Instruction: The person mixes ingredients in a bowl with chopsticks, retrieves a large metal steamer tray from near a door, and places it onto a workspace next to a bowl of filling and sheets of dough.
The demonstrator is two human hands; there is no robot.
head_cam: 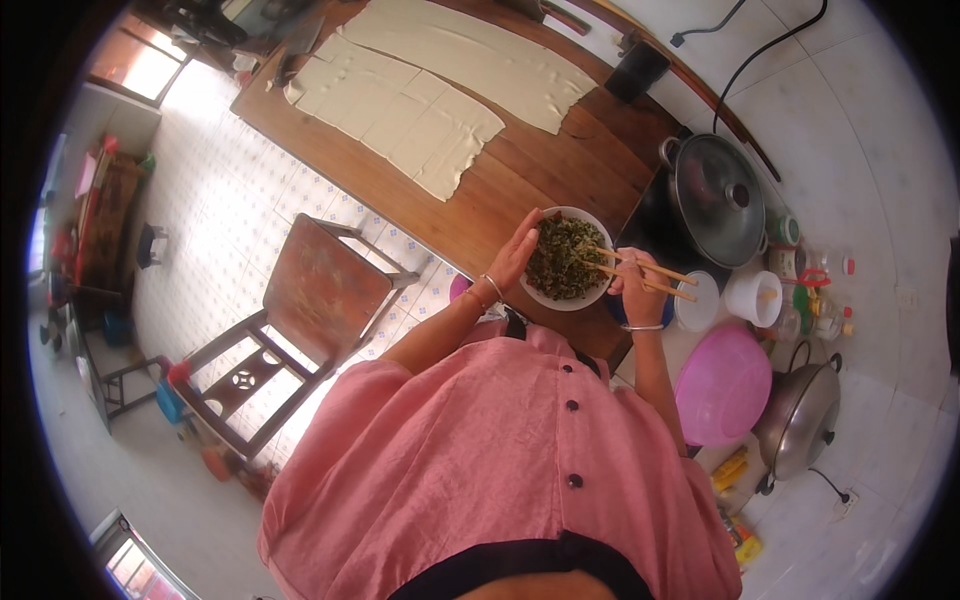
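A white bowl [568,304] of chopped greens mixed with reddish bits [562,259] stands at the near edge of the wooden table [517,176]. My left hand [516,253] rests against the bowl's left side, fingers stretched along the rim. In my right hand [640,289] is a pair of wooden chopsticks [664,270], their tips in the greens. Beyond the bowl, sheets of rolled dough lie on the wood: a shorter one [397,112] with cut lines across it and a longer one [480,60] behind it.
A lidded pan [718,201] stands right of the bowl. Near my right arm are a white tub [752,298], a round white lid [697,302], a pink plastic basin [724,386] and a lidded metal wok [801,422]. A cleaver [298,46] lies at the table's far left. A wooden chair [326,289] stands left.
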